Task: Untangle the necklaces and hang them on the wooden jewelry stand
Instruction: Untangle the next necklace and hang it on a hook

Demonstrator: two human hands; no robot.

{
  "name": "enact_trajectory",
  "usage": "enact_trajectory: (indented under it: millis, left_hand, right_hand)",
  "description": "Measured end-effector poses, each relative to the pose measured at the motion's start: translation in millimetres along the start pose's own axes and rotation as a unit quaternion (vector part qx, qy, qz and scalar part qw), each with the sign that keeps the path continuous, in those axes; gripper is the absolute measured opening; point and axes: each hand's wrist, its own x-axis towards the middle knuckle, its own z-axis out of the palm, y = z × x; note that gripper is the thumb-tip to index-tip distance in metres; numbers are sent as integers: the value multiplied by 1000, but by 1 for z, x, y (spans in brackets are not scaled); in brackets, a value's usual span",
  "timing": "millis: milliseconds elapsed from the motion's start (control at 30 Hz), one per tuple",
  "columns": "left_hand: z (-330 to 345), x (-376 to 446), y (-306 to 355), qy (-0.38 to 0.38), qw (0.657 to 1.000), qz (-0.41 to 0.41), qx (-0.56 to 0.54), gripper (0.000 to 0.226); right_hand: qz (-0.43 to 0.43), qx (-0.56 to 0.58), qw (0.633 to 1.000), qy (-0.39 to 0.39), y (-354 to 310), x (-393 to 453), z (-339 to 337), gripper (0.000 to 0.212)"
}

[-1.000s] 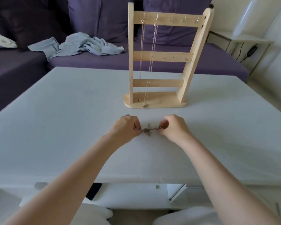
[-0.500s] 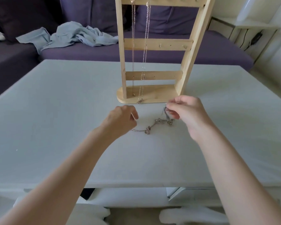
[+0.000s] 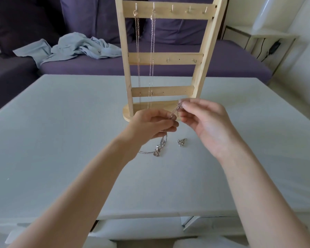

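Two hands up over the table (image 3: 61, 140), just in front of the wooden jewelry stand (image 3: 166, 58). My left hand (image 3: 153, 125) pinches the silver chain (image 3: 175, 110) low, my right hand (image 3: 207, 124) pinches its upper end at the fingertips; a short taut run spans between them. The rest trails down to a tangled clump (image 3: 158, 149) on the table, with a small separate cluster (image 3: 182, 142) beside it. Two necklaces (image 3: 145, 51) hang on the stand's top-left hooks.
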Motion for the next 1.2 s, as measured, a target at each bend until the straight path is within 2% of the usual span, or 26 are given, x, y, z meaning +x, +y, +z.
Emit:
enact_trajectory:
  millis: [200,300,467,600,833,933,1033,1200]
  left_hand:
    - [-2,-3,1,53,998,-1,31,16]
    - [-2,-5,0,75,996,9,41,12]
    - [-5,-8,4,110,991,64,27,13]
    - [-6,-9,11,97,983,137,70,23]
    - [-6,-10,15,27,987,147,55,15]
    - [-4,-9,15,41,983,156,84,17]
    - [-5,-7,12,74,984,153,59,14]
    - [-9,-5,10,73,983,159,62,18]
  right_hand:
    - [26,-46,998,-33,3,-3,2,16]
    - [29,-50,998,-33,1,-4,2,14]
    - [29,-44,998,-33,-2,-6,4,11]
    - [28,-67,996,-51,-2,-7,6,9]
    - [47,5,998,-37,-3,-8,7,11]
    - [54,0,998,-30,-1,-8,8,8]
    - [42,-19,998,-37,-1,-7,7,7]
    - [10,-112,992,-60,-3,-7,4,15]
